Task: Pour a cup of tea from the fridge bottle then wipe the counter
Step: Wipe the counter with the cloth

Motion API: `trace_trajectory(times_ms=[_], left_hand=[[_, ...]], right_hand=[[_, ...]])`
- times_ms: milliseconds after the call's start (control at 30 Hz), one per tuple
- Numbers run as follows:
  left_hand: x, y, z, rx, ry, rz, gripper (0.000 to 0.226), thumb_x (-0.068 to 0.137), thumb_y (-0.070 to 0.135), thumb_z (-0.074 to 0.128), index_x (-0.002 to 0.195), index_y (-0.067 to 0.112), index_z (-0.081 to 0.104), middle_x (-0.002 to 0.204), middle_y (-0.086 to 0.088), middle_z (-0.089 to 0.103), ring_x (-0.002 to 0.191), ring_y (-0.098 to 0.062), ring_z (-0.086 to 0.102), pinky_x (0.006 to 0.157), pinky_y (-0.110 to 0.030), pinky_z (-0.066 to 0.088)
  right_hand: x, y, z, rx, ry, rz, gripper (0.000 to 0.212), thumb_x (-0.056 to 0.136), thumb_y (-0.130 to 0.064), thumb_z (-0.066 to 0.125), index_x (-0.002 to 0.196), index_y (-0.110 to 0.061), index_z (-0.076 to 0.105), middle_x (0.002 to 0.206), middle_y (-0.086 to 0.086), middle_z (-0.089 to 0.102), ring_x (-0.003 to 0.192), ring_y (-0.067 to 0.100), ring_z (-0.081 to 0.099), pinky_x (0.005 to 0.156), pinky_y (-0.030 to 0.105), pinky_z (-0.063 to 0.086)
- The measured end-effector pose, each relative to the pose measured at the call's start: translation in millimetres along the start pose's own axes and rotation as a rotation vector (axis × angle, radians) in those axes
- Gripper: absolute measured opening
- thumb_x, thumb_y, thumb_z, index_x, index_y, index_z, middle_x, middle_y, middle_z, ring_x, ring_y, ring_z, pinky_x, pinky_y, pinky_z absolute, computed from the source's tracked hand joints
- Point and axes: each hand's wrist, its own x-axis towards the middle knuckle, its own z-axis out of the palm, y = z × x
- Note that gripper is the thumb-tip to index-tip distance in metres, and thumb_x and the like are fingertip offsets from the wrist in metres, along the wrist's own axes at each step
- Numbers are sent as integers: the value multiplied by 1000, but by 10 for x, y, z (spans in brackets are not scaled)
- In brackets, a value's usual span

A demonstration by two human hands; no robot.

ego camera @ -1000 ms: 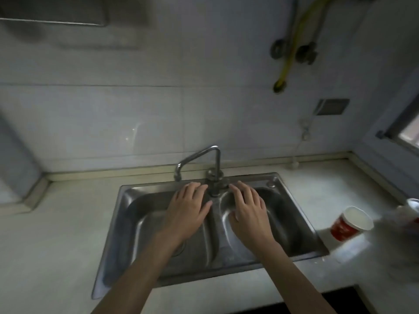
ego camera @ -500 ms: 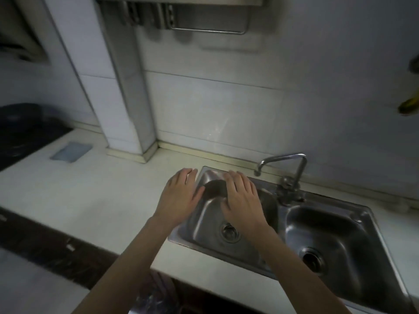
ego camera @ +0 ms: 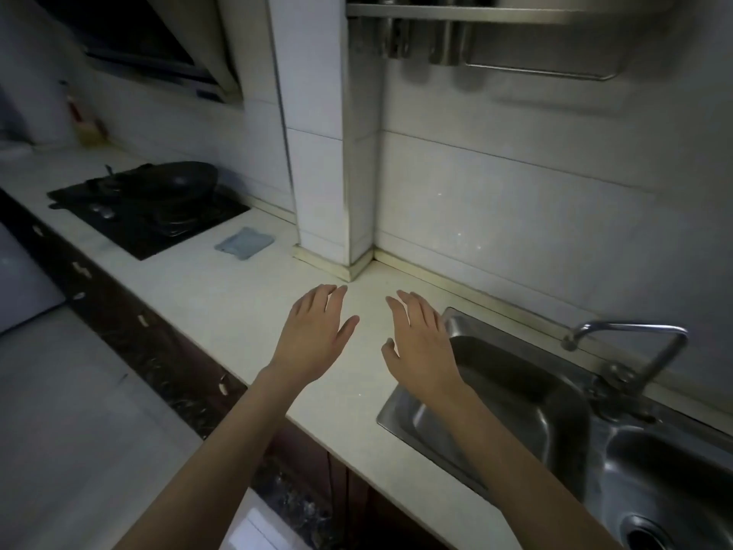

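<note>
Both forearms enter from the bottom of the frame and reach forward over the pale tabletop [ego camera: 222,295]. Left hand [ego camera: 313,335] at centre frame, palm down, fingers spread and extended, empty. Right hand [ego camera: 420,343] just right of it, also palm down, fingers loosely spread, empty; the two hands are apart, a strip of bare tabletop visible between them. Whether the palms touch the surface or hover above it cannot be told. Right wrist crosses the left rim of a stainless double sink [ego camera: 515,394], which fills the lower right of the frame; a drain opening shows at the bottom right corner. Faucet [ego camera: 630,351] stands behind the sink at right, spout pointing left. Farther back, left of centre, a folded blue-grey cloth [ego camera: 245,242] lies flat on the tabletop, just beside the foot of a white tiled column [ego camera: 321,152]. Left of the cloth, a black gas hob [ego camera: 150,220] is set into the tabletop with a dark wok [ego camera: 174,180] on it. Metal rack [ego camera: 496,29] on the wall, upper right. Range hood [ego camera: 139,37], upper left. No tea bottle or cup in view.
</note>
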Motion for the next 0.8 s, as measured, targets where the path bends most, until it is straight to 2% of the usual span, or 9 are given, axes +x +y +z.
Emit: trace_trajectory(times_ms=[200, 533, 800], left_hand=[[96, -940, -59, 16, 12, -19, 58, 100, 46, 37, 144, 10, 43, 140, -9, 51, 130, -28, 48, 108, -41, 38], [375, -3043, -278, 19, -34, -51, 54, 102, 40, 45, 145, 8, 42, 142, -12, 49, 132, -30, 45, 108, -44, 38], [673, -3954, -226, -30, -69, -50, 54, 101, 39, 48, 144, 6, 44, 140, -14, 51, 130, -31, 47, 106, -45, 40]], right_hand=[[546, -671, 398, 21, -1, -42, 57, 84, -19, 55, 139, -9, 42, 143, 10, 42, 134, 28, 37, 110, 42, 33], [1627, -2105, 1138, 84, -6, -12, 58, 83, -18, 53, 139, -9, 42, 144, 11, 40, 135, 29, 35, 110, 43, 32], [2184, -2517, 1560, 51, -47, 35, 58, 80, -18, 57, 135, -7, 46, 140, 14, 46, 130, 32, 42, 105, 45, 38]])
